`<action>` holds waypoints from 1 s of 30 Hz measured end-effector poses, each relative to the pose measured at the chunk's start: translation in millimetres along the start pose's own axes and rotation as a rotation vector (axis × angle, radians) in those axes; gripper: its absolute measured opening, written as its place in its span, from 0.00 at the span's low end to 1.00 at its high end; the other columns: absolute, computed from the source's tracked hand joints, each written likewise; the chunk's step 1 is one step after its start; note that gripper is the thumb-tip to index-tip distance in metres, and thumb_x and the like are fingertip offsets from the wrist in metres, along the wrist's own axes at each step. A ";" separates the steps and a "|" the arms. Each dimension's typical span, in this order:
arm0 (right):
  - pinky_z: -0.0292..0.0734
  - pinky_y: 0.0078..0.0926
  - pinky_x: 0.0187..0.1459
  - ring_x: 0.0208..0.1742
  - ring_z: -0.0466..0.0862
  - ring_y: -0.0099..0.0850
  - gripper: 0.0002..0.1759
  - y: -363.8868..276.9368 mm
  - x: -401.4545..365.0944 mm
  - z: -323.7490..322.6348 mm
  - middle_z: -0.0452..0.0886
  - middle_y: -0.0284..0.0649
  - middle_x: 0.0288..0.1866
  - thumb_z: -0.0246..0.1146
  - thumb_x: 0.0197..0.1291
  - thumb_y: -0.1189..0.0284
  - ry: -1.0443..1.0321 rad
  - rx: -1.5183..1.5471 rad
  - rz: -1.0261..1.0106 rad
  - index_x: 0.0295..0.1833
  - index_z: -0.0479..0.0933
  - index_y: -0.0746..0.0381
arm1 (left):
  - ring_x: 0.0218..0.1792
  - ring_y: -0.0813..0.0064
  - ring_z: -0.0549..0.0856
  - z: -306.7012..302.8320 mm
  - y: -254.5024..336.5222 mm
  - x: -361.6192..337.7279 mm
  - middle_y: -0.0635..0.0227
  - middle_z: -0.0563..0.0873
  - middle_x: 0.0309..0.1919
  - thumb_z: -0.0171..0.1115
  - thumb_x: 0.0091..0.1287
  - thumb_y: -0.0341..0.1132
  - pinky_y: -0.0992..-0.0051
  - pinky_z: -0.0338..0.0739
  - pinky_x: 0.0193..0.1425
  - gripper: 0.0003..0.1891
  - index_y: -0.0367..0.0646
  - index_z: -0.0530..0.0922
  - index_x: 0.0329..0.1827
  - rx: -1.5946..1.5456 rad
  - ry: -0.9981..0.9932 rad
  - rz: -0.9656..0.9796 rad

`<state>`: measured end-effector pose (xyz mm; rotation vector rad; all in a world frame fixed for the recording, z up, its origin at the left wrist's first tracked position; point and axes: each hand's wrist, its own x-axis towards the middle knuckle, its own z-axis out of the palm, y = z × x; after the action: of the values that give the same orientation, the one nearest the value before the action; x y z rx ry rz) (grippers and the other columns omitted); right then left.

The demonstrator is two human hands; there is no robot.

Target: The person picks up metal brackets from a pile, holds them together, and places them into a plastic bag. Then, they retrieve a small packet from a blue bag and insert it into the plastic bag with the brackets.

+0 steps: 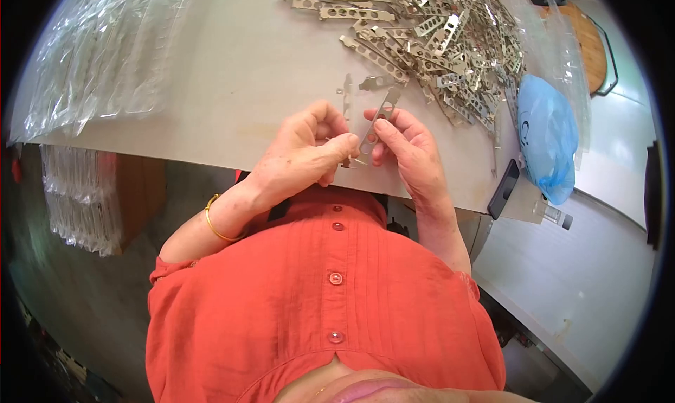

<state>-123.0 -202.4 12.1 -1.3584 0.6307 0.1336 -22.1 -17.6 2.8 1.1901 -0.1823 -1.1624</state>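
My right hand [415, 146] is closed on a flat metal bracket [384, 112] with round holes, pinched between thumb and fingers and tilted. Beside it, my left hand [306, 146] is closed, thumb against fingertips. A second narrow metal bracket [348, 93] runs behind the left fingertips, its lower end showing beneath them; the fingers hide its middle. Both hands are close together above the table's near edge. Just beyond them another short metal bracket [376, 83] lies on the table [232, 86].
A large heap of metal brackets [450, 44] covers the back right. Clear plastic packs [105, 58] lie at the left, with more plastic trays [81, 199] below. On the right are a blue plastic bag [547, 136], a phone [503, 189], a clear bottle [552, 213] and a round wooden stool [580, 48].
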 end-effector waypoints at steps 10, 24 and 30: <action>0.76 0.16 0.31 0.28 0.79 0.17 0.13 -8.7 -5.3 4.2 0.82 0.34 0.36 0.62 0.74 0.68 0.026 0.001 -0.088 0.55 0.78 0.65 | 0.30 0.78 0.87 -3.2 6.7 -4.4 0.63 0.86 0.38 0.56 0.77 0.33 0.78 0.85 0.35 0.06 0.39 0.71 0.47 -0.071 -0.024 0.040; 0.76 0.15 0.27 0.25 0.79 0.16 0.09 -20.2 -5.9 12.3 0.84 0.36 0.34 0.62 0.72 0.72 0.074 0.010 -0.117 0.52 0.76 0.66 | 0.30 0.76 0.86 -6.3 -3.1 7.3 0.64 0.85 0.42 0.57 0.78 0.34 0.77 0.85 0.36 0.07 0.39 0.74 0.48 -0.303 -0.154 -0.033; 0.75 0.14 0.26 0.24 0.78 0.15 0.09 -18.3 -3.0 12.2 0.83 0.34 0.32 0.63 0.72 0.72 0.051 0.004 -0.109 0.51 0.76 0.66 | 0.33 0.74 0.88 -13.5 -7.9 11.1 0.62 0.85 0.45 0.59 0.78 0.37 0.76 0.85 0.41 0.11 0.38 0.73 0.50 -0.290 -0.212 -0.030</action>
<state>-113.1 -194.4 30.3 -1.3931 0.5980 0.0096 -13.0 -17.0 -14.1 0.8177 -0.1507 -1.2932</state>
